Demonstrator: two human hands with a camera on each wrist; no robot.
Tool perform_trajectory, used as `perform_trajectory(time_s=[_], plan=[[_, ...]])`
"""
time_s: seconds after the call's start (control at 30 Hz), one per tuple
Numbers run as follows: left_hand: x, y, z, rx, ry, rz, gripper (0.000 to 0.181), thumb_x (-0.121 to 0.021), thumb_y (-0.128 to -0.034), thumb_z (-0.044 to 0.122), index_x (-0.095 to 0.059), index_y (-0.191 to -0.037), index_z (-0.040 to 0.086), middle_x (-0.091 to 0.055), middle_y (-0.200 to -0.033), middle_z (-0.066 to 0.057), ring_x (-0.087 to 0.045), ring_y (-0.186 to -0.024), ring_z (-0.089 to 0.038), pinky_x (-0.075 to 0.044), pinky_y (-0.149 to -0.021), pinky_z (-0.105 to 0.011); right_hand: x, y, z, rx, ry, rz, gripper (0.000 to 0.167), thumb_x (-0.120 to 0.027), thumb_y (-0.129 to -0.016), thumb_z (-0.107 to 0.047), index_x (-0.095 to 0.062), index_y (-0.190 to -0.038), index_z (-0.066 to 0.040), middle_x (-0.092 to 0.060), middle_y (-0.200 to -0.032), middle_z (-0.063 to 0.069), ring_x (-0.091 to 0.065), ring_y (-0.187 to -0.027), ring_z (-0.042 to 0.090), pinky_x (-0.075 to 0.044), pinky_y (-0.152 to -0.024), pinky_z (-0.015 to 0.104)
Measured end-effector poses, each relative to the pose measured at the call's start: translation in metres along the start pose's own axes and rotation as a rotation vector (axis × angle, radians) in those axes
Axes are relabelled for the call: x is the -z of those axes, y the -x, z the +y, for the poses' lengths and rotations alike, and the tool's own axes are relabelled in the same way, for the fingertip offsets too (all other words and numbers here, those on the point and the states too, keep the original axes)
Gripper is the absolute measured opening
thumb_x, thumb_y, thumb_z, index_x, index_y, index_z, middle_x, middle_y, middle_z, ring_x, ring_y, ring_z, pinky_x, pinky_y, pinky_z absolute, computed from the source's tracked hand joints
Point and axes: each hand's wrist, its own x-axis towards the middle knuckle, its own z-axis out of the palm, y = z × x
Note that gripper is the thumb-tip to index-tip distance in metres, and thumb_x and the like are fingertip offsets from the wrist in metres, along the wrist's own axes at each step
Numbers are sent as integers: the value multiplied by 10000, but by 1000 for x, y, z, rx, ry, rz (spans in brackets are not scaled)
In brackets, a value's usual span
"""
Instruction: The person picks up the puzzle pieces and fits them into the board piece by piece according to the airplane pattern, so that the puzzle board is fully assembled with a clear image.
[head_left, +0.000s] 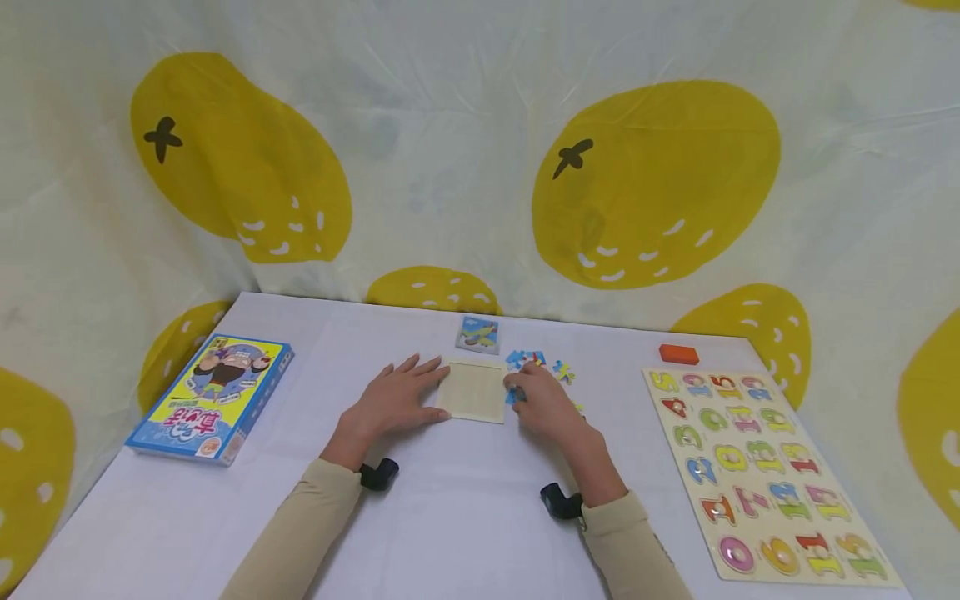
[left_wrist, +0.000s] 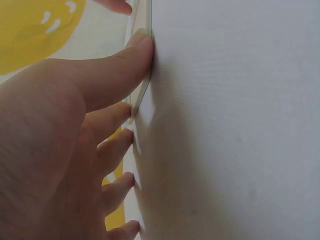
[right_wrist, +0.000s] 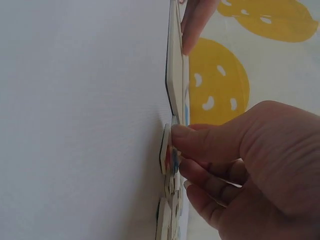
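Note:
A square, shallow wooden tray (head_left: 472,392) lies bare between the hands. At its left edge, my left hand (head_left: 395,398) spreads its fingers flat; in the left wrist view, its thumb (left_wrist: 120,72) and forefinger touch the rim. Just off the tray's right side, my right hand (head_left: 553,410) bends over blue puzzle pieces (head_left: 522,359). The right wrist view has that hand (right_wrist: 260,165) pinching a piece between thumb and fingers, which partly cover it. Other pieces (right_wrist: 163,217) lie beside and under these fingers.
Behind the tray lies a small blue picture card (head_left: 477,334). A colourful box (head_left: 213,396) sits at the left. On the right are a number board (head_left: 765,475) and an orange block (head_left: 678,354). A patterned cloth (head_left: 442,167) hangs behind the table.

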Motion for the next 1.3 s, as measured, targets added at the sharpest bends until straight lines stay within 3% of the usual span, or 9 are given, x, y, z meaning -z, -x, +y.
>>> perform_trajectory(time_s=[0.23,0.5,0.9,1.13,1.3], plan=[[2,-3,2,7,24,-2,788,-640,-873,616,-369,-1543,301,-297,-1640,52,-199,-1545,-321,-186,-1218,-612,2,-3,0,-95,-105,-9,284,-705,-839,30,-722,-1081,-118,-600,-1029,69,-541,-931,211,-523,-836,367],[4,-1,4,34,83,-21,798,-682,-860,578,-379,-1540,291,-298,-1639,40,-170,-1552,-319,-149,-1222,-628,5,-1,0,-131,-213,25,210,-657,-862,38,-743,-980,-113,-621,-913,43,-528,-849,194,-473,-732,310],[4,4,1,39,141,-14,804,-713,-853,546,-398,-1533,257,-309,-1636,4,-156,-1548,-359,-117,-1196,-687,-5,-5,-10,-173,-539,277,68,-744,-829,-6,-717,-873,-51,-701,-847,74,-615,-774,167,-498,-687,252],[2,1,1,35,169,-6,803,-723,-843,549,-407,-1527,273,-311,-1633,11,-152,-1551,-349,-104,-1199,-684,-21,-17,-23,-202,-524,284,67,-709,-836,-2,-727,-881,-49,-691,-811,70,-599,-754,162,-486,-652,246],[1,1,0,31,172,-7,806,-719,-840,563,-408,-1527,277,-317,-1630,9,-156,-1551,-343,-105,-1201,-681,-35,-29,-32,-224,-495,358,47,-701,-849,-13,-727,-883,-33,-693,-792,75,-598,-733,174,-476,-643,261]])
